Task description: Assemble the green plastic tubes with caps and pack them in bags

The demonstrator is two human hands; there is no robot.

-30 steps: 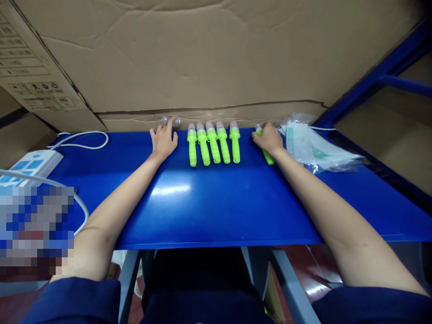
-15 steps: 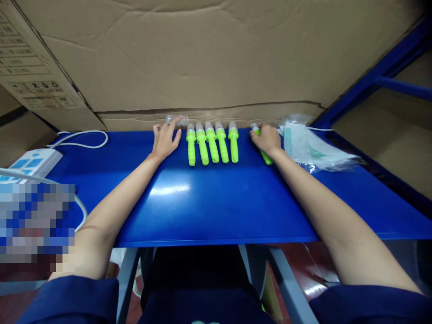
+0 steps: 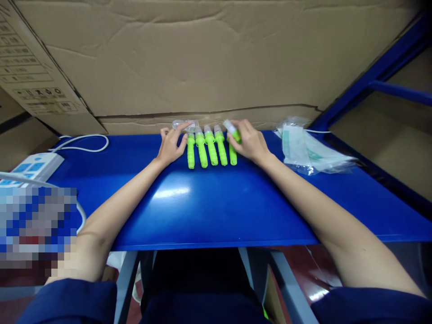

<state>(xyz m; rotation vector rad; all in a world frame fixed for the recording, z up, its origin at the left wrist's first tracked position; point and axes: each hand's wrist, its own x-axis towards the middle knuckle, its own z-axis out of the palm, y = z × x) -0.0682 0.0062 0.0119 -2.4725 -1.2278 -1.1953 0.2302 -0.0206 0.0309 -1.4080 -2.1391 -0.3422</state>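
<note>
A row of several lime-green flashlights (image 3: 201,153) with clear caps lies side by side near the back of the blue table, handles toward me. My left hand (image 3: 171,145) is at the row's left end, fingers spread. Its index finger rests across a clear plastic tube (image 3: 182,124) lying crosswise behind the caps, and its thumb is by the leftmost handle. At the right end, my right hand (image 3: 249,141) grips another green flashlight (image 3: 232,128), slanted over the rightmost one in the row. Its lower part is hidden by the hand.
Clear plastic bags with white-and-green contents (image 3: 303,148) lie at the right. A white power strip (image 3: 37,166) and a looped white cable (image 3: 86,148) are at the left. A cardboard wall (image 3: 202,63) stands behind the table (image 3: 209,211); blue frame bars (image 3: 398,92) run at the right.
My right hand has moved left with the flashlight, from beside the plastic bags to the row's right end. My left hand and the clear tube have shifted slightly right.
</note>
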